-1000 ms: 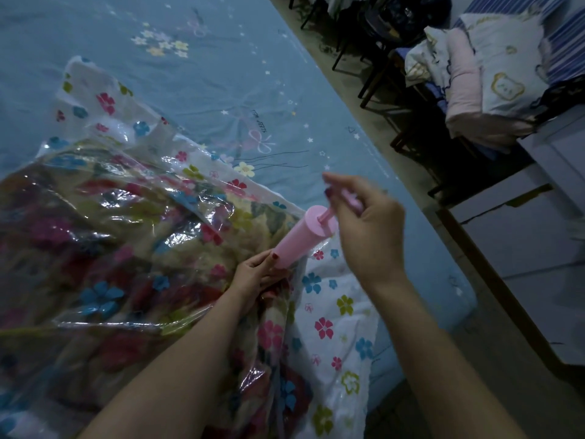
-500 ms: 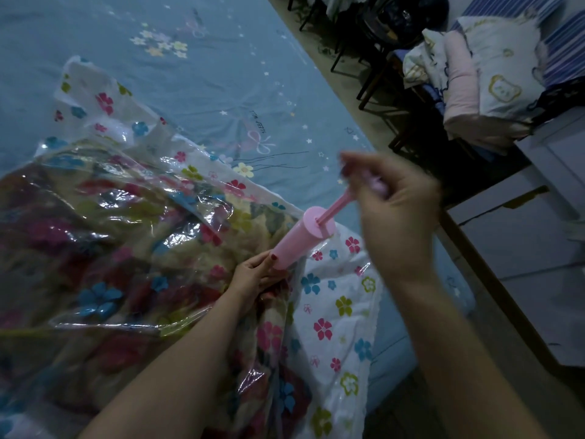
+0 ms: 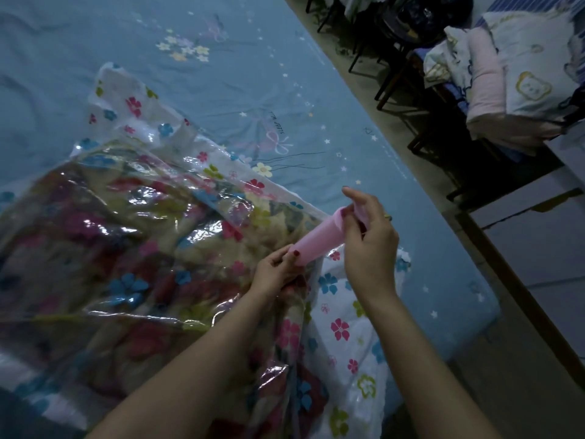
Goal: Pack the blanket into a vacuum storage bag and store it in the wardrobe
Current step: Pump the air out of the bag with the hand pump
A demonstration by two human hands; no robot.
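Stroke: right hand, gripping the handle, is now pushing it back into pink pump | left hand is pinching pump base on vacuum bag | air extraction is continuing.

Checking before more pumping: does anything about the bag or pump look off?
Nothing stands out. The pink pump sits tilted on the vacuum bag, left hand gripping its base, right hand on the handle. The bag is wrinkled, which is normal.
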